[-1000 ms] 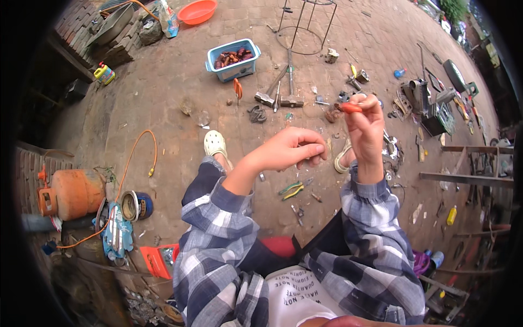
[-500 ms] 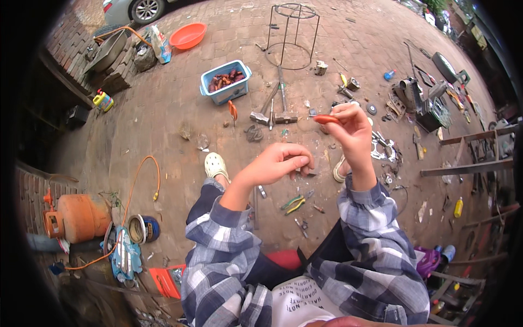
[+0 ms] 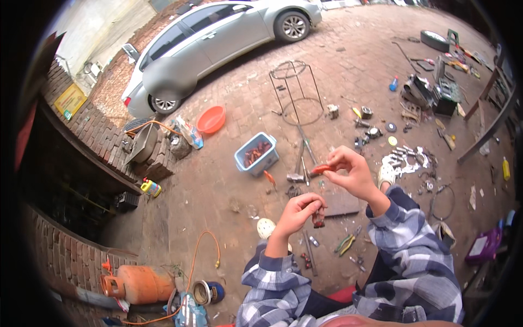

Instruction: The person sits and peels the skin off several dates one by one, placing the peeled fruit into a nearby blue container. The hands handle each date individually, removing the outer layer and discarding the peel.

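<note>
My right hand (image 3: 350,170), raised at the centre right, pinches a glossy orange-red tapered piece (image 3: 320,169) shaped like a tool handle. Lower and to the left, my left hand (image 3: 299,211) has its fingers closed on a small dark piece with a reddish part (image 3: 318,220); its kind I cannot make out. Beyond my hands stands a blue plastic bin (image 3: 260,163) holding several reddish-brown pieces (image 3: 256,153). A similar orange piece (image 3: 269,177) stands against the ground in front of it. Long-handled hammers (image 3: 296,178) lie just past my right hand.
A wire stand (image 3: 305,111) and an orange basin (image 3: 211,119) are further off, before a silver car (image 3: 229,32). Pliers (image 3: 345,244) lie near my legs. At left are an orange gas cylinder (image 3: 144,284) and hose (image 3: 201,240); metal parts (image 3: 406,158) lie at right.
The view has swung left and up, bringing most of the car in. My hands still hold their pieces; more of the left hand's piece shows below its fingers.
</note>
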The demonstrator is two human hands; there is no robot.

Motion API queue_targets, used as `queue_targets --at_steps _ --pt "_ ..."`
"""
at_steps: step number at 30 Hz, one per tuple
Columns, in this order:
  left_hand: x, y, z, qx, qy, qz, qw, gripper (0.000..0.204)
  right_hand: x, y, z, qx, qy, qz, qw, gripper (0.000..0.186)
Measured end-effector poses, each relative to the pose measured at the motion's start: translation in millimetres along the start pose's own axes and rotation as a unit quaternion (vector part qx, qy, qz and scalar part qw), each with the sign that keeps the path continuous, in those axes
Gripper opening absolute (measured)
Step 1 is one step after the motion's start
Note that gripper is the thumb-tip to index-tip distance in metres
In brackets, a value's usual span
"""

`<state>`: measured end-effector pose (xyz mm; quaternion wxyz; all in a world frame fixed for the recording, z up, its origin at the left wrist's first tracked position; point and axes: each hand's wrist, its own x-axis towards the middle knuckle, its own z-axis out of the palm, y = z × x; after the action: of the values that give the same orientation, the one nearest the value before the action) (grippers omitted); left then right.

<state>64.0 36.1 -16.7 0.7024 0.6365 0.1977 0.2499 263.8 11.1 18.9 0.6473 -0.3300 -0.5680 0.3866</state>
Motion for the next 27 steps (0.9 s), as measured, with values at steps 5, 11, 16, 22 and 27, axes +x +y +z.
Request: queue_targets --at_steps 5,11,16,22,27 --pt "2.7 10.4 -3.0 0.077 0.056 -0.014 0.995 0.019 -3.7 -11.8 -22.4 -0.21 -0.271 0.088 0.935 0.013" --pt "5.4 -3.8 1.2 -0.003 -0.052 0.053 0.997 0.018 -12.7 10.6 -0.3 0.343 -0.126 0.124 0.923 0.017" --pt "7.4 -3.9 1.1 0.03 0.032 -0.016 0.999 0.019 0.5 4.4 -6.6 -0.24 0.036 -0.084 0.966 0.014" --pt "2.6 -11.3 -14.4 0.056 0.052 0.012 0.997 0.016 -7.5 -5.4 -10.2 -0.058 -0.303 0.146 0.94 0.016" --pt "5.2 -5.4 -3.2 0.029 0.015 0.055 0.998 0.015 -9.6 12.9 2.5 0.24 -0.142 0.137 0.95 0.016"
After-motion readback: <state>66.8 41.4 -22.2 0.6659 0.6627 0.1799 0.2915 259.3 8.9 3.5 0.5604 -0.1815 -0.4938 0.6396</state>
